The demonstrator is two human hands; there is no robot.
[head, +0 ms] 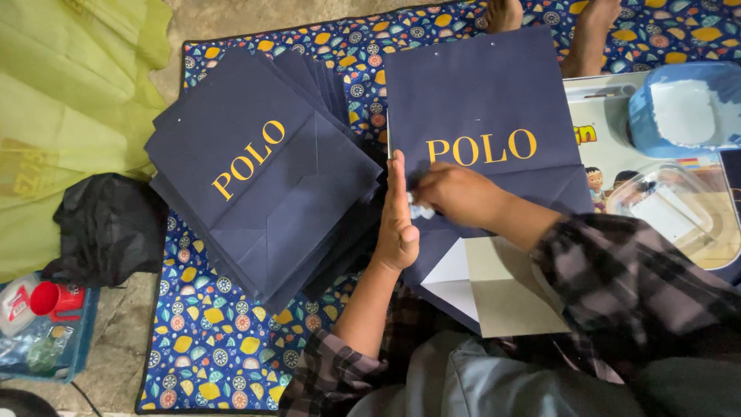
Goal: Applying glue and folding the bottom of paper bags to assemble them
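Lying flat on the patterned mat [231, 347], right of the bag stack [262, 177], the navy paper bag [478, 100] looks light, creasable; grip by edges. Left hand [397, 220] open, pressing its left edge; right hand [455, 193] pinches a small white wad [419, 208].
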